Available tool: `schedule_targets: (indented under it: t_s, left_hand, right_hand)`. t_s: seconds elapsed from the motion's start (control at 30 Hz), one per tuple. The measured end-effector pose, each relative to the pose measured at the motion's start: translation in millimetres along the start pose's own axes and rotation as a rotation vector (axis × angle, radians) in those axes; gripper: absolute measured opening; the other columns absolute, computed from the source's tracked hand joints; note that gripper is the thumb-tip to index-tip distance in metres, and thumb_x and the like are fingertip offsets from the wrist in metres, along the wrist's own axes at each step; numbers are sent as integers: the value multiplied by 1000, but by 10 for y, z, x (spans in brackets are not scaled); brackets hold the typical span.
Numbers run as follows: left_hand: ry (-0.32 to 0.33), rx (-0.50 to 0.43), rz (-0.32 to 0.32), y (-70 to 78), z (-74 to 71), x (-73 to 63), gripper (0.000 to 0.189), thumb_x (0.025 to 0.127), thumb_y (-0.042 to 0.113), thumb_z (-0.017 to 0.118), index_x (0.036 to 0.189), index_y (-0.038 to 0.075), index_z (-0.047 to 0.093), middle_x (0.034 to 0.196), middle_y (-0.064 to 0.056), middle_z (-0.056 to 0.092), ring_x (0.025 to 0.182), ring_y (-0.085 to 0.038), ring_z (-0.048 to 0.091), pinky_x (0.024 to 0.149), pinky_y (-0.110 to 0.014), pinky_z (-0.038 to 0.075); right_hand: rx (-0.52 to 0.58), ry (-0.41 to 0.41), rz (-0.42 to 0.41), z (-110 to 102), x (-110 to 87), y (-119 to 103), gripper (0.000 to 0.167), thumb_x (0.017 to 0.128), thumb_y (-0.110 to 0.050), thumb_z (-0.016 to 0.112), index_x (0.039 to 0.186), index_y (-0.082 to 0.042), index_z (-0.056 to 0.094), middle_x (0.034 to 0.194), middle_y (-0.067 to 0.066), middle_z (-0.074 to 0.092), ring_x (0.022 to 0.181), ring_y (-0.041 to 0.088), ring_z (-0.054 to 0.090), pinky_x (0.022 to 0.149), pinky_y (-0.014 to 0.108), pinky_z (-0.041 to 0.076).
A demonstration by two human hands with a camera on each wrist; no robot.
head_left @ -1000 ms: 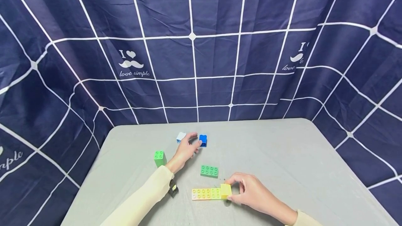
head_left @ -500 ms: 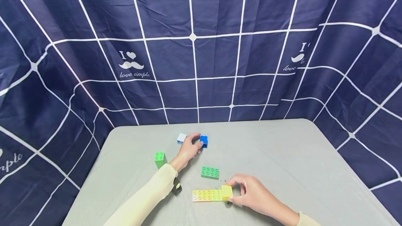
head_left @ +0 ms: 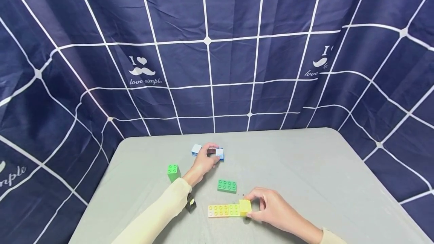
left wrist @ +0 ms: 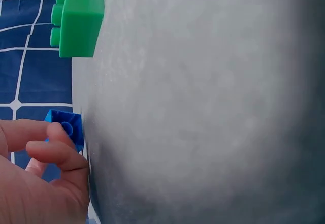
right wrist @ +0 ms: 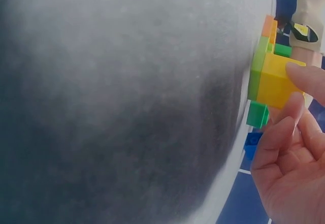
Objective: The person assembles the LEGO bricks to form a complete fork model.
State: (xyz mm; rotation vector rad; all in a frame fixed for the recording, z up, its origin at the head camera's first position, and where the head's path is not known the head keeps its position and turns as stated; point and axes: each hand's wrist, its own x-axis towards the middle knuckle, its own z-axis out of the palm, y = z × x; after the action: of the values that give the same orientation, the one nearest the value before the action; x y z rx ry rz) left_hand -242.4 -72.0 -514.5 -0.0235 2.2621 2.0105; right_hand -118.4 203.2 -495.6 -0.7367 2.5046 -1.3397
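At the far side of the table, my left hand (head_left: 203, 161) pinches a small blue toy brick (left wrist: 75, 127); its hollow underside shows in the left wrist view. In the head view a pale face of this brick points up. Just left of that hand lies a small white-topped brick (head_left: 196, 149). My right hand (head_left: 271, 208) holds a yellow block (right wrist: 278, 80) between thumb and fingers. This block sits on the right end of a light green brick (head_left: 234, 210), which lies end to end with an orange brick (head_left: 218, 211).
A flat green brick (head_left: 226, 186) lies behind the row. Left of the left forearm stands a tall green brick (head_left: 173, 172). All rest on a grey table (head_left: 288, 168), with a dark blue checked curtain (head_left: 234, 67) around its back and sides.
The blue brick has turned in the left hand, its top going from deep blue to pale. My left hand has shifted slightly; the right hand stays on the yellow block.
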Motion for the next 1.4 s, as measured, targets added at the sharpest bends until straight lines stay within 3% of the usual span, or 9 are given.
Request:
schedule_targets:
  t_s: [0.2,0.3,0.43,0.53,0.7,1.23,1.4]
  left_hand:
    - [4,-26,-3,-14,-4,-22,37,96,-11,70,129,5,67,112,-16,65,73,-16,55,59,-24,46]
    - [0,-18,-23,-19,-15,-40,46,95,-11,73,137,4,66,111,-15,66,73,-16,55,58,-23,45]
    - [-8,21,-47,-25,-26,-58,53,94,-7,76,144,-3,62,113,-13,68,79,-16,59,62,-24,49]
    - [-8,43,-51,-35,-36,-65,46,93,-4,77,136,-8,65,113,-12,70,86,-16,60,66,-25,51]
    - [-24,47,-31,-52,-57,-82,38,90,-8,78,127,-6,68,110,-12,71,82,-16,59,63,-25,49]
    - [-50,34,18,-26,-85,-203,40,90,-11,79,129,-7,67,112,-16,71,76,-15,61,61,-26,53]
    - [-52,19,4,-39,-84,-212,42,90,-11,80,130,-6,67,109,-13,71,70,-13,59,60,-25,52]
  right_hand:
    - [-8,9,-11,-5,-1,8,31,80,-14,96,107,-23,82,88,-8,71,59,0,51,51,24,47]
    - [-9,3,-11,-1,2,11,31,80,-14,95,107,-24,82,91,-13,71,60,1,52,52,24,47]
    - [-8,-5,-9,-16,2,16,32,80,-15,96,107,-24,82,90,-12,71,60,1,51,51,24,46]
    - [-11,-3,-12,-17,3,15,32,80,-14,96,107,-24,82,90,-12,71,60,1,51,51,23,46]
    - [-2,-8,12,0,14,4,31,81,-14,95,107,-24,82,89,-10,71,60,1,52,52,23,46]
    - [-26,-6,-7,-11,30,-6,30,81,-16,96,107,-23,82,87,-9,71,60,0,51,52,23,46]
    - [-22,-11,0,-3,21,-4,30,82,-16,95,107,-23,82,89,-11,70,60,1,51,52,24,46]
